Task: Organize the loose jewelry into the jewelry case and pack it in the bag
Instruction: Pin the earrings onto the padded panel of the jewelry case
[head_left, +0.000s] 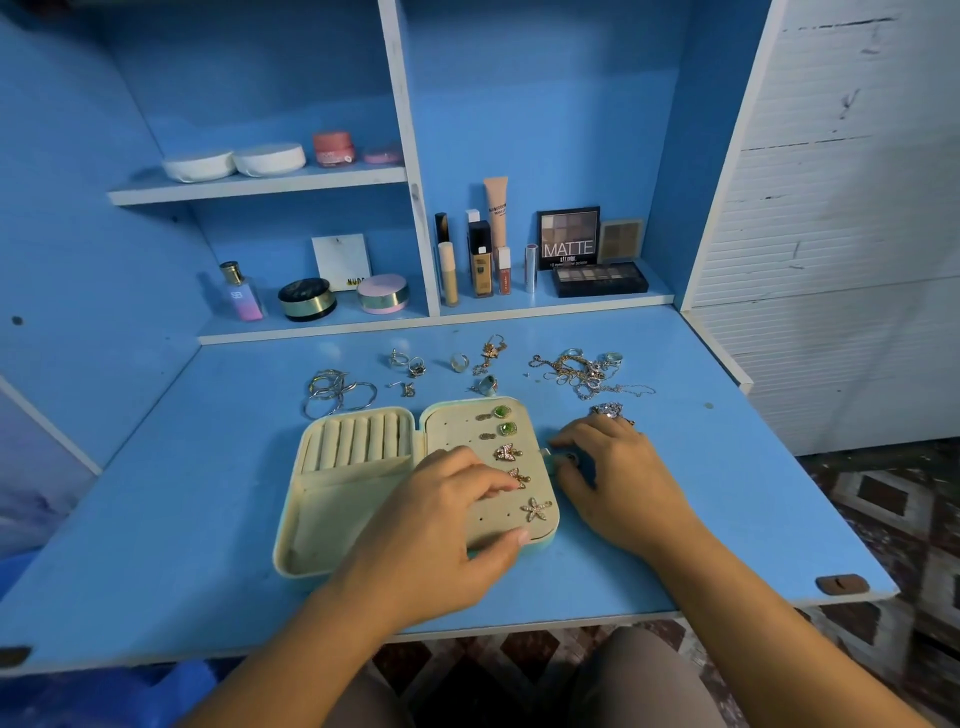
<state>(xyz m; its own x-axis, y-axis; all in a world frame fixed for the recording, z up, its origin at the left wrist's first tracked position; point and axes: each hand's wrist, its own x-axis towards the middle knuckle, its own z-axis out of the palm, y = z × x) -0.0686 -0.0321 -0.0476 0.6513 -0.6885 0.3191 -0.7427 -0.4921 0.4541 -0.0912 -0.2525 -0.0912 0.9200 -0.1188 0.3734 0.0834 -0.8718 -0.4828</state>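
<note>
An open cream jewelry case (337, 499) lies on the blue desk. Its left half has ring rolls (358, 441); its right panel holds green earrings (501, 413) and starfish earrings (536, 509). My left hand (447, 525) rests on the right panel, fingertips pinching a gold starfish earring (519, 477) against it. My right hand (618, 478) sits at the case's right edge, fingers curled by the small clasp tab (546, 453). Loose hoop earrings (337, 392), rings (408, 361) and a tangle of chains (584, 374) lie behind the case. No bag is in view.
Shelves behind the desk hold a perfume bottle (240, 292), powder jars (306, 299), foundation tubes (480, 260) and eyeshadow palettes (569, 236). A white cabinet (841, 208) stands to the right. The desk's front edge (519, 626) is just above my knees.
</note>
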